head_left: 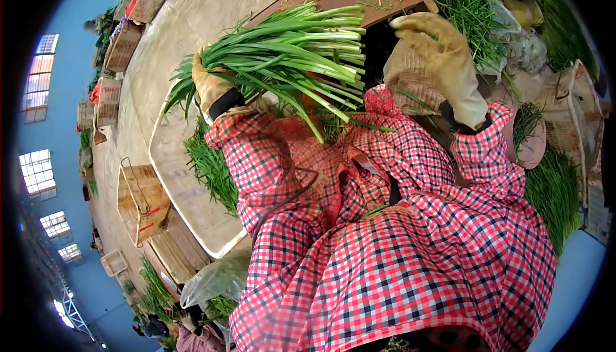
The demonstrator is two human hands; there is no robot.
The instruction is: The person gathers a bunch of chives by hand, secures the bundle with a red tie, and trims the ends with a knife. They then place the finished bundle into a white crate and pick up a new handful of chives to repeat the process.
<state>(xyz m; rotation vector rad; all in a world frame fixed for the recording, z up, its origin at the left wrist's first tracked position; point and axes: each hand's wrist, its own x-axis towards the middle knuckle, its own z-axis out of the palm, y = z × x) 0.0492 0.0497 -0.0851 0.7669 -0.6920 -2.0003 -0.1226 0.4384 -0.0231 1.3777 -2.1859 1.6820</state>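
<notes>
left hand [210, 85], in the head view, is wrapped around the leafy end of a bunch of garlic chives [295, 47], raised before the lap; its long axis runs crosswise, pale stems pointing toward the right hand [444, 55], whose gloved fingers are parted. at left, a white-rimmed tray [186, 182] contains more greens [210, 164]; a wooden crate [138, 201] stands beyond it.

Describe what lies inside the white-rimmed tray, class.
Green leaves lie in the tray; the left checked sleeve and held leafy bundle cover part, so anything there cannot be seen.
</notes>
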